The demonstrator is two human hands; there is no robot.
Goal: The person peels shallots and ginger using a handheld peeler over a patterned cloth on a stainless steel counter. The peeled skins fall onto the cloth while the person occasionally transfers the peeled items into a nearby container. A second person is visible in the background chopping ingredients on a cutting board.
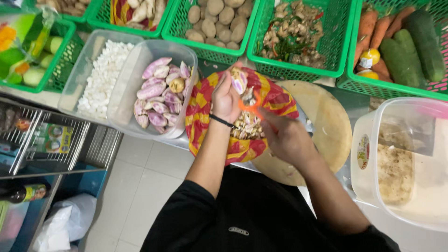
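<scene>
Holding a purple-white shallot (239, 80) upright above the red-yellow bag (200, 105), the left hand (226, 100) grips it closed, while the right hand (284, 137), just near-right, clasps an orange peeler (249, 106) touching its lower end.

The left hand (227, 99) is raised, its forearm running up from six o'clock toward twelve, fingers curled closed with the thumb side turned toward one o'clock; a dark band circles the wrist. The right hand (285, 136) sits at four o'clock of the left, knuckles up, fingers pinched and pointing toward ten o'clock.
</scene>
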